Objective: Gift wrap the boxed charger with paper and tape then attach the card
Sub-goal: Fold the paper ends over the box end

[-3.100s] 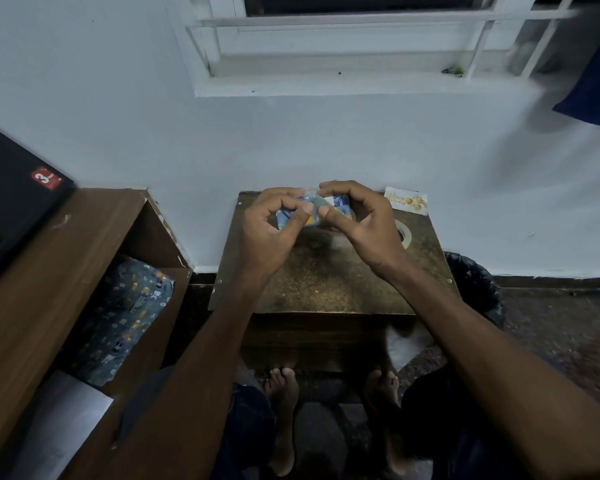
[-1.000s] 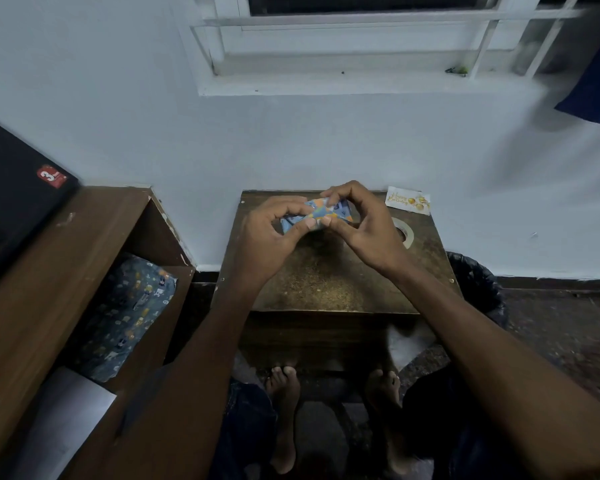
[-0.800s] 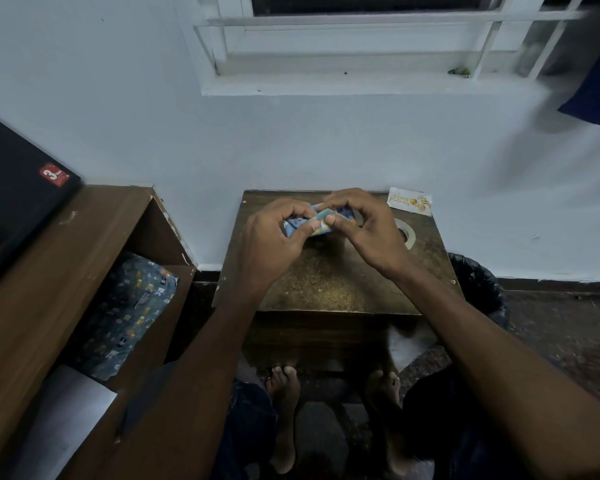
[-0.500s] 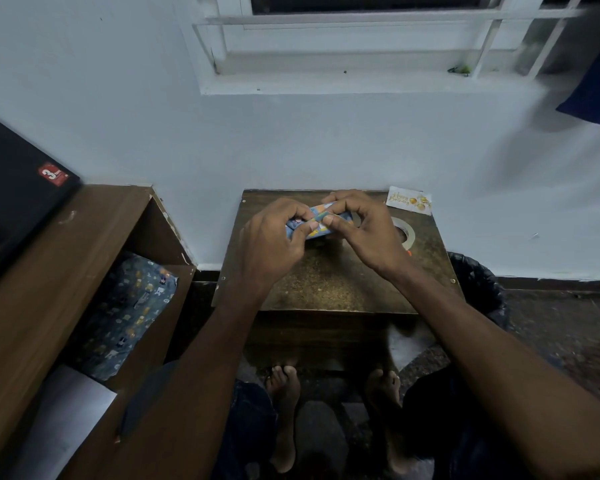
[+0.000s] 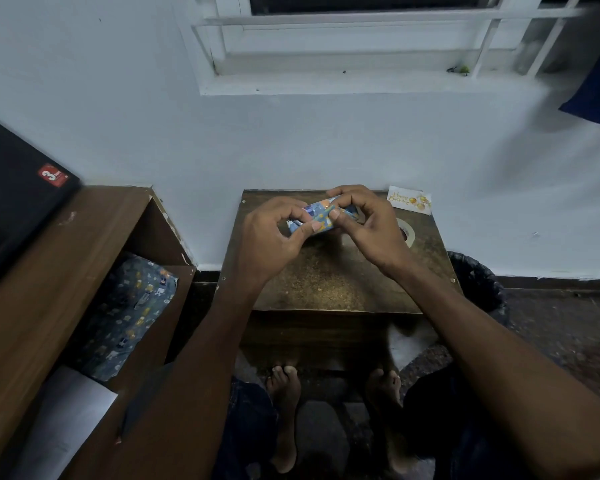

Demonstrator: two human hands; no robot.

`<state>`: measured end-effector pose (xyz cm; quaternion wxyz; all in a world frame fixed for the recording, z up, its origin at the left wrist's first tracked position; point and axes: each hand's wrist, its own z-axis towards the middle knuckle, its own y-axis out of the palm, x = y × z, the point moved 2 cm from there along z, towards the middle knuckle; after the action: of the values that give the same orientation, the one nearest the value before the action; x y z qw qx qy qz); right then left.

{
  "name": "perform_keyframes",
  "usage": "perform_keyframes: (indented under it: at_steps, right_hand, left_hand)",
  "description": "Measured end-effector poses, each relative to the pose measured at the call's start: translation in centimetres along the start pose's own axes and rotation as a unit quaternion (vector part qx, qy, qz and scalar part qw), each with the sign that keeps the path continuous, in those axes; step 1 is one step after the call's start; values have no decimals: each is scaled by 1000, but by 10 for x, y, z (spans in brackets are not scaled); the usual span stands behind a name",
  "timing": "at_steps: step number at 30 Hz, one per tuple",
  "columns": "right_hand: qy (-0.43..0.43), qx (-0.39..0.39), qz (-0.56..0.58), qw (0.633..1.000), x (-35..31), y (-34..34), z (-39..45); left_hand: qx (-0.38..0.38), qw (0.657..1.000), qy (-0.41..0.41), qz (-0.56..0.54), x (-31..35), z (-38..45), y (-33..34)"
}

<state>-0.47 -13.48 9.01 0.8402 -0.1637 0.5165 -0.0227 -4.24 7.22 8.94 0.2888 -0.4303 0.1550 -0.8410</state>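
Wrapped in blue patterned paper, the boxed charger [image 5: 321,216] is held just above the far part of the small brown table [image 5: 333,278], between both hands. In the head view, the left hand [image 5: 271,237] curls round its left end, thumb pressed on the near face, likely to pin a fold flat. The right hand [image 5: 368,223] grips the right end, fingers arched over the top and thumb meeting the paper beside the left thumb, which suggests a seam is being creased or tape smoothed down; no tape strip can be made out. A tape roll [image 5: 406,233] lies just behind the right hand, within easy reach. The card [image 5: 409,199] waits at the table's far right corner, against the wall, not yet attached.
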Motion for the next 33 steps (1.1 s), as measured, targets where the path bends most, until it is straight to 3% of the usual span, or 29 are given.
perform_keyframes:
  at_steps: [8, 15, 23, 28, 33]
  right_hand:
    - [-14, -3, -9, 1000, -2, 0, -1]
    - [40, 3, 23, 999, 2, 3, 0]
    - [74, -3, 64, 995, 3, 2, 1]
    - [92, -19, 78, 993, -2, 2, -1]
    - [62, -25, 42, 997, -4, 4, -1]
  left_hand:
    - [-9, 986, -123, -111, -7, -3, 6]
    - [26, 977, -146, -156, -3, -4, 10]
    - [20, 986, -122, -114, 9, -7, 8]
    - [24, 996, -66, -59, 19, -6, 7]
    - [24, 994, -84, -60, 19, -6, 7]
